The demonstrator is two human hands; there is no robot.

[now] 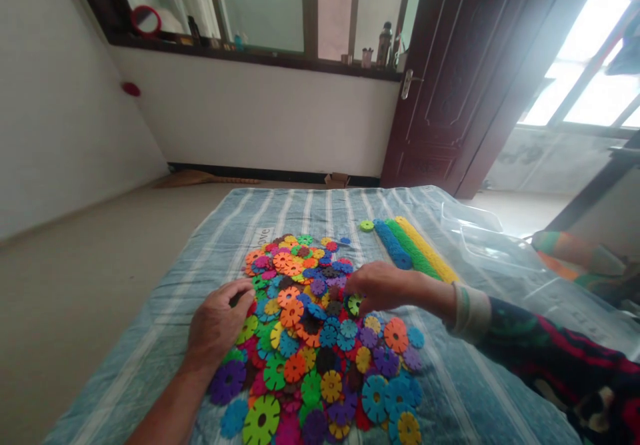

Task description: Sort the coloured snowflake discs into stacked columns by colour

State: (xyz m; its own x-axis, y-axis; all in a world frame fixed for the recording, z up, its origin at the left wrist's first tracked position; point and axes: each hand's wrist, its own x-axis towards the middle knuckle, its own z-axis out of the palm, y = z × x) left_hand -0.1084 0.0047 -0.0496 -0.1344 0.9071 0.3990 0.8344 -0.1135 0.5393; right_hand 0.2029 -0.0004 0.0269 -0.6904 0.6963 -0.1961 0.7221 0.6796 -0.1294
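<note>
Left hand: Found left of lower centre, curled at the left edge of a pile of slotted discs; could not tell whether closed on one.
Right hand: Found right of centre, well apart from the left, bent down at a lime-green disc; could not tell whether gripping.
Pile: Spread over lower centre, in mixed colours, between both hands and below.
Stacked rows: Lay right of centre, in blue, green and yellow.
Clear tubs: Stood at right.
Striped cloth: Lay beneath pile and rows.

Home, with mirror and broom
</note>
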